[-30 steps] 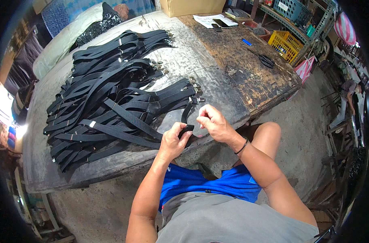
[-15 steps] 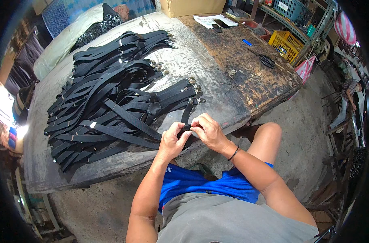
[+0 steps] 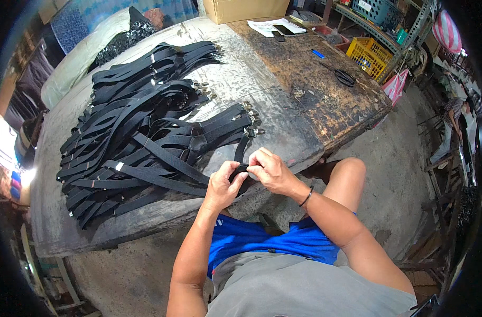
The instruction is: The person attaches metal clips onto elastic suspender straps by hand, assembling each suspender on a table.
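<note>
Since a second ago the right hand (image 3: 270,170) has closed in on the left hand (image 3: 222,185); both now pinch one black strap (image 3: 241,150) at frame centre, apparently working its end; the fitting is hidden.

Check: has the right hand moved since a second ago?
Yes. The right hand has dropped from the table edge toward the left hand; both now pinch the black strap.
</note>
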The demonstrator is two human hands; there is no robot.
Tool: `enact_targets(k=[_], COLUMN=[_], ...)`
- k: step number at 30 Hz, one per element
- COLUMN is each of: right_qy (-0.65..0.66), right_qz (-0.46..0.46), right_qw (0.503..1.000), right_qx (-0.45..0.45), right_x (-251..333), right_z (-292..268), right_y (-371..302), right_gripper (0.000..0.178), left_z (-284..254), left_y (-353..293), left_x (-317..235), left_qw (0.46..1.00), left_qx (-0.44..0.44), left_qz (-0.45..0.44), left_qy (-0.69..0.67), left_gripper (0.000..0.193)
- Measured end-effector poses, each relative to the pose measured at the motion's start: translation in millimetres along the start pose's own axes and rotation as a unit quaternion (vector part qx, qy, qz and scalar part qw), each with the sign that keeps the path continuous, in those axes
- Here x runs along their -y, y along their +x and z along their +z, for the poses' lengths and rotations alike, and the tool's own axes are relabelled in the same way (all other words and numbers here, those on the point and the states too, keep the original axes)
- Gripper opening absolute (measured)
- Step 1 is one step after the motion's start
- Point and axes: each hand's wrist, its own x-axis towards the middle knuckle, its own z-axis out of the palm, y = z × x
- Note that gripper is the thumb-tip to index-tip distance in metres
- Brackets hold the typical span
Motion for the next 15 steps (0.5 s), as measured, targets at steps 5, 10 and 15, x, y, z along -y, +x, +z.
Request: enact_targets(k=[5,10,15], right_qy=[0.249,0.207,0.021], right_qz=[0.156,0.106,0.088], right_qw=[0.954,0.950,0.996], right_qx=[0.049,0.209,0.018], right_x=[4,-1,1], right_z=[-15,-32,-43], right_y=[-16,-37,-30], right_gripper=[0.015,0.016,0.014], left_z=[1,-2,-8], left_y=[2,3,5], left_x=[5,3,-1], left_qw=[0.999,0.991,0.977], left_qx=[0.003,0.020,0.043], left_qz=[-0.021,-0.073,-0.093], left_qy=[-0.050,-0.109,-0.187], left_gripper=[0.026,0.044,0.053])
